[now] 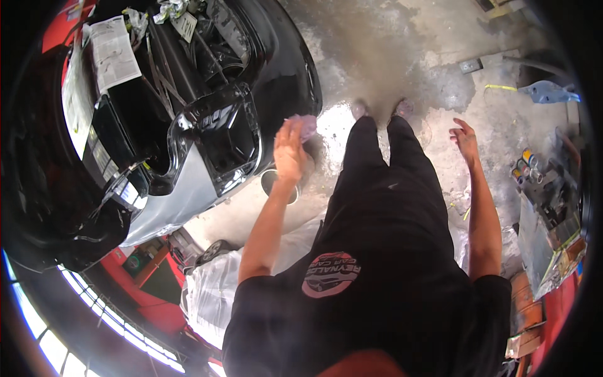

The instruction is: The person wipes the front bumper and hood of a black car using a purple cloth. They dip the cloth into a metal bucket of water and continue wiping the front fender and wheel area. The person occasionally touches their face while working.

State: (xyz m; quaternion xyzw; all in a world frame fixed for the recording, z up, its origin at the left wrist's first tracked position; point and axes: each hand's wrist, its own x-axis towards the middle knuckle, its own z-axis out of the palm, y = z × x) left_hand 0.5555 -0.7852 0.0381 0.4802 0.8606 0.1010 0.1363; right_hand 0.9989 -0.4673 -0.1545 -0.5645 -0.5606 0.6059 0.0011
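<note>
My left hand [289,154] is closed on a crumpled pinkish-purple cloth [304,127]. It is beside the rounded edge of a glossy black car body [290,60]; whether the cloth touches the paint I cannot tell. Below that hand a round bucket [272,182] stands on the floor, partly hidden by my wrist. My right hand [465,139] hangs out to the right over the floor with its fingers apart and nothing in it.
The car's rear compartment is exposed, with a printed sheet [115,53] lying over it. A grey panel [196,173] joins the black body. Plastic sheeting [210,295] covers something behind me. At the right are a tool-laden stand [534,176] and a blue bag [548,92]. The concrete floor [377,38] looks wet.
</note>
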